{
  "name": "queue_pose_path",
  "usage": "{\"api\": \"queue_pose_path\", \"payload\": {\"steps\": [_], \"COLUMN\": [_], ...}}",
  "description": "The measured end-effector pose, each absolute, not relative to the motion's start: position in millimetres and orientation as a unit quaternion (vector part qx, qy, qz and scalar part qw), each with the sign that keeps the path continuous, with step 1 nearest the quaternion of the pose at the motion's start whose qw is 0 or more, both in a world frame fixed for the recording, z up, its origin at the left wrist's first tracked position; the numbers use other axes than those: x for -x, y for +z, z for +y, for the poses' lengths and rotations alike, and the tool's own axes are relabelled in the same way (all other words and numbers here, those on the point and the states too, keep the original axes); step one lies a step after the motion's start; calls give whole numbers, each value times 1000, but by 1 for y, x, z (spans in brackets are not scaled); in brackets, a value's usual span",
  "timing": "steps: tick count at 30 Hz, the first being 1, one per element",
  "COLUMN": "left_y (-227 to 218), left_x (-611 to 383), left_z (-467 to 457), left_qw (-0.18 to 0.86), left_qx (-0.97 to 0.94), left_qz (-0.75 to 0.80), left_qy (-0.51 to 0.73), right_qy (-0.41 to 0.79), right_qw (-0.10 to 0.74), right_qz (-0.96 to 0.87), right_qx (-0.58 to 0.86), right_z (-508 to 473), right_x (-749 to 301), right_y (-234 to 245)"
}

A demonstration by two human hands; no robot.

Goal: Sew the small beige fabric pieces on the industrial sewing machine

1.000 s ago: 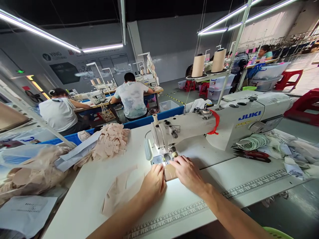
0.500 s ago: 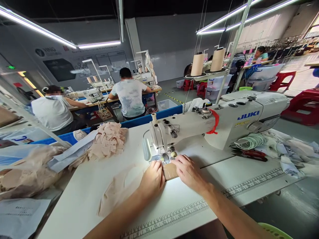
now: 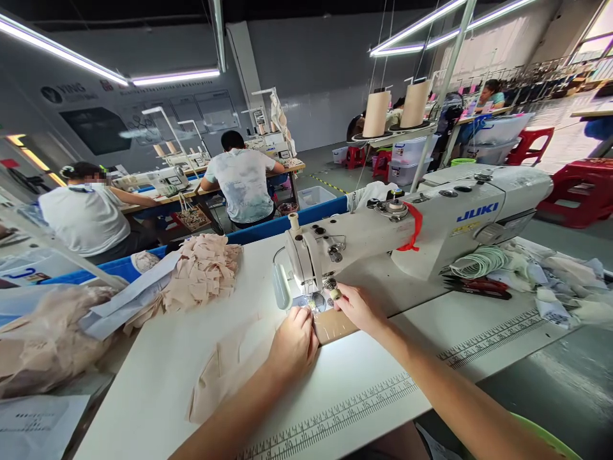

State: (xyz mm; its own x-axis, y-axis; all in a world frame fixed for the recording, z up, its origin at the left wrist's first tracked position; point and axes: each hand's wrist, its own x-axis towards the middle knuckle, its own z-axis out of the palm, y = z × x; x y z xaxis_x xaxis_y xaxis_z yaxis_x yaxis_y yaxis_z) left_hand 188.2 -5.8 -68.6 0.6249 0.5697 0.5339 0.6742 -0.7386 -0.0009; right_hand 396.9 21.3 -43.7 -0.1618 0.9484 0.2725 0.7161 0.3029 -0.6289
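Beside the needle area of a white sewing machine, my left hand rests with its fingers closed on the edge of a sheer beige fabric piece. The fabric spreads over the table to the left. My right hand is closed, fingertips bunched by a small pale yellow round part right of the needle. Whatever those fingertips hold is hidden. Between both hands lies a brown plate with pale marks, on the machine bed.
A heap of beige fabric pieces lies left on the white table. Red-handled scissors, a pale green cord coil and scraps lie right. Thread cones stand behind. Two co-workers sit ahead at machines.
My right hand has shifted slightly up and right, to the pale yellow part, uncovering more of the brown plate. My left hand stays nearly in place. The view has turned slightly.
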Motion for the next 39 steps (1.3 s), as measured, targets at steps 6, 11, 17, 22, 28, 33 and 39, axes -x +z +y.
{"api": "queue_pose_path", "payload": {"steps": [6,11,17,22,28,33,39], "left_y": [-67,-64,-69,-60,-31,-23,-18], "left_x": [-189,-188,-187,-185,-147,-117,-67], "left_z": [-4,1,3,8,20,17,-40], "left_qw": [96,88,77,9,-49,-130,-331], "left_qx": [894,892,891,883,769,761,720], "left_qz": [-359,-365,-369,-398,-610,-623,-589], "left_qy": [-251,-253,-252,-248,-186,-125,-158], "right_qy": [170,169,159,155,44,52,33], "right_qw": [343,336,337,321,291,223,253], "right_qz": [-738,-737,-732,-772,-867,-926,-926], "right_qx": [556,561,570,526,402,302,279], "right_z": [6,13,10,-6,-45,-85,-132], "right_x": [-396,-391,-393,-393,-361,-317,-304], "right_y": [-46,-48,-47,-50,-36,-47,-85]}}
